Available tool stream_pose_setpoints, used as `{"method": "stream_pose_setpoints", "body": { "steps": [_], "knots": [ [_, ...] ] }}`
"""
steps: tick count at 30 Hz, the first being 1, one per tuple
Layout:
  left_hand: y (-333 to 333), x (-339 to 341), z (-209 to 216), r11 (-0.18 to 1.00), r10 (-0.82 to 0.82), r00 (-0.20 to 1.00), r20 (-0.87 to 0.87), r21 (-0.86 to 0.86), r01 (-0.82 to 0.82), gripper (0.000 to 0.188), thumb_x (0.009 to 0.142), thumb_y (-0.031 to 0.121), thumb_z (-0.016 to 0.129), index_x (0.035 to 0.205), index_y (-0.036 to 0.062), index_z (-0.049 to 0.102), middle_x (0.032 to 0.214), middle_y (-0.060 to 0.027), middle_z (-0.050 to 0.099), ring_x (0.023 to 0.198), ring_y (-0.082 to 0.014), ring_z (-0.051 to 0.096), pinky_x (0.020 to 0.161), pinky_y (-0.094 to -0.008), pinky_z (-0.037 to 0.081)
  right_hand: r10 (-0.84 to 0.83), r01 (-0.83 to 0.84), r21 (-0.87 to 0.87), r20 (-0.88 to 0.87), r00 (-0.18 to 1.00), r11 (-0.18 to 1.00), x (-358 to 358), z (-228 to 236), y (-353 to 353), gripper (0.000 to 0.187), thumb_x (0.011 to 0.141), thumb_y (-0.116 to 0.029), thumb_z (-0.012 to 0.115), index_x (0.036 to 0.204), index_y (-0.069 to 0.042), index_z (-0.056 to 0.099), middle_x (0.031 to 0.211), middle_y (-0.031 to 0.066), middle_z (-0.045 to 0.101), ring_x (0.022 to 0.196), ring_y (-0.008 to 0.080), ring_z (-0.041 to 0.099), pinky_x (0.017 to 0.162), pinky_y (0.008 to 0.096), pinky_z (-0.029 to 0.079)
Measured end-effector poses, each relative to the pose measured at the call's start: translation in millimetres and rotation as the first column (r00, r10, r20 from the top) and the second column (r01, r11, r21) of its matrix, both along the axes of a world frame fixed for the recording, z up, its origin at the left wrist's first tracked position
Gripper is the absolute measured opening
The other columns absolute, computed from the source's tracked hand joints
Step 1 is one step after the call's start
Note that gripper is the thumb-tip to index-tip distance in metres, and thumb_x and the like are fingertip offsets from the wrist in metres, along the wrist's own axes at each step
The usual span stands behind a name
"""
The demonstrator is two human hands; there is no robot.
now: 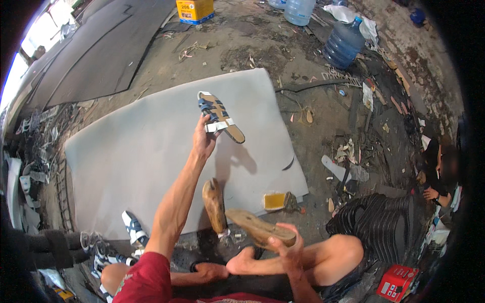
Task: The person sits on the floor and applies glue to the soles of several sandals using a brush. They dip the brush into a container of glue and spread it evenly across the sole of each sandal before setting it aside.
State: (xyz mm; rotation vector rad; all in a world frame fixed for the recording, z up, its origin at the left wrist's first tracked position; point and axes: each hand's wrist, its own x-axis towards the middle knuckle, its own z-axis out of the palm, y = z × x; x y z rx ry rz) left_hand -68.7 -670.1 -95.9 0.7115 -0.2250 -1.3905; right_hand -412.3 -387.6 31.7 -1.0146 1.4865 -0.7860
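Note:
My left hand point(204, 139) reaches out over the grey sheet, its fingers closed around a sandal point(217, 113) with a tan footbed and dark blue and white straps. Close to my lap, my right hand point(288, 247) grips a wooden shoe last point(257, 228) by its thick end. Another wooden last point(214, 204) lies just to the left, on the near part of the grey sheet point(141, 156). An amber block or container point(274, 201) sits to the right of the lasts, with a dark lump against it.
More strapped sandals point(134, 227) lie by my left knee. Stacked black soles point(379, 222) stand right of my right knee, with a red box point(397, 283) nearer. Large blue water bottles point(344, 43) and a yellow box point(195, 11) are at the back. Another person's hand point(431, 194) shows far right.

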Motion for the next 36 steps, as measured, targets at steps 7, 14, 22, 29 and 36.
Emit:
{"method": "stream_pose_setpoints", "body": {
  "steps": [7, 14, 22, 29, 36],
  "knots": [
    [-185.8, -20.1, -95.7, 0.997, -0.079, 0.783, 0.617, 0.054, 0.058, 0.033, 0.102, 0.011, 0.054, 0.130, 0.0079, 0.071, 0.090, -0.0003, 0.067, 0.081, -0.0091, 0.056, 0.069, -0.0287, 0.045, 0.016, -0.038, 0.140, 0.157, 0.987, 0.989, 23.2, -21.9, 9.2, 0.058, 0.079, -0.014, 0.091, 0.130, -0.004, 0.065, 0.115, 0.0090, 0.073, 0.106, 0.0192, 0.068, 0.099, 0.0385, 0.055],
    [-249.8, -22.4, -116.9, 0.992, -0.056, 0.637, 0.769, 0.117, -0.054, 0.041, 0.106, 0.015, 0.055, 0.146, 0.0071, 0.062, 0.097, -0.0080, 0.074, 0.084, -0.0139, 0.065, 0.072, -0.0330, 0.053, -0.107, 0.047, 0.221, 0.266, 0.958, 0.974, 42.6, -17.9, 3.7, 0.059, 0.081, -0.013, 0.092, 0.132, -0.004, 0.063, 0.116, 0.0048, 0.071, 0.108, 0.0146, 0.064, 0.097, 0.0323, 0.053],
    [-160.6, -28.6, -74.4, 0.984, 0.010, 0.830, 0.557, 0.142, -0.107, 0.050, 0.106, 0.027, 0.058, 0.149, 0.0013, 0.055, 0.120, -0.0084, 0.071, 0.104, -0.0157, 0.062, 0.088, -0.0296, 0.051, -0.199, 0.211, -0.069, 0.151, 0.968, 0.975, 41.9, -42.3, 25.3, 0.053, 0.085, -0.018, 0.087, 0.130, -0.004, 0.063, 0.118, 0.0081, 0.070, 0.105, 0.0205, 0.067, 0.095, 0.0378, 0.056],
    [176.2, 48.5, -34.8, 0.558, 0.531, 0.549, 0.646, 0.222, -0.800, 0.028, 0.097, 0.007, 0.056, 0.123, 0.0005, 0.065, 0.113, -0.0119, 0.071, 0.099, -0.0177, 0.064, 0.087, -0.0339, 0.053, -0.003, -0.006, 0.021, 0.389, 0.921, 1.000, 40.3, 12.2, 22.6, 0.062, 0.096, -0.049, 0.069, 0.133, -0.001, 0.057, 0.126, 0.0128, 0.068, 0.109, 0.0242, 0.066, 0.094, 0.0411, 0.055],
    [384.0, 96.2, -16.4, -0.294, 0.112, 0.171, 0.979, 0.197, -0.935, 0.050, 0.083, 0.013, 0.067, 0.130, 0.0045, 0.054, 0.132, -0.0175, 0.055, 0.131, -0.0397, 0.047, 0.113, -0.0569, 0.034, 0.125, -0.458, 0.059, 0.924, 0.362, 0.887, 45.6, 53.7, 39.0, 0.100, 0.090, -0.065, 0.070, 0.149, 0.009, 0.038, 0.120, 0.0375, 0.063, 0.093, 0.0426, 0.069, 0.076, 0.0486, 0.061]
  ]
}}
